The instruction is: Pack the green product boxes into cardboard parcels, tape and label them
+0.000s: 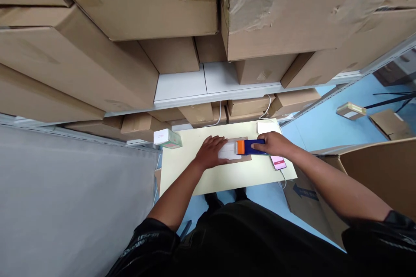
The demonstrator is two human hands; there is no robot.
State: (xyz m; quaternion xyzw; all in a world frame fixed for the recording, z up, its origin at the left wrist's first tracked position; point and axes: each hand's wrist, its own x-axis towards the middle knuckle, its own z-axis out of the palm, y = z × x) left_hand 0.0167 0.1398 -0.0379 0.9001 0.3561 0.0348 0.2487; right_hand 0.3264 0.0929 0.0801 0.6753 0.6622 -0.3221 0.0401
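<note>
On a small pale yellow table [201, 177] lies a flat brown cardboard parcel [238, 159] with a white box or label [229, 150] on top. My left hand [210, 151] presses flat on the white part, fingers spread. My right hand [274, 143] grips a blue and orange tape dispenser [248, 146] laid across the parcel. A phone with a pink case [278, 162] lies on the table under my right wrist.
A small white and green box [168, 138] sits at the table's far left corner, a white object [266, 127] at the far right. Shelves stacked with cardboard boxes [136, 4] rise ahead. A large open carton [373, 177] stands at right on the blue floor [325, 125]. A grey sheet [71, 199] fills the left.
</note>
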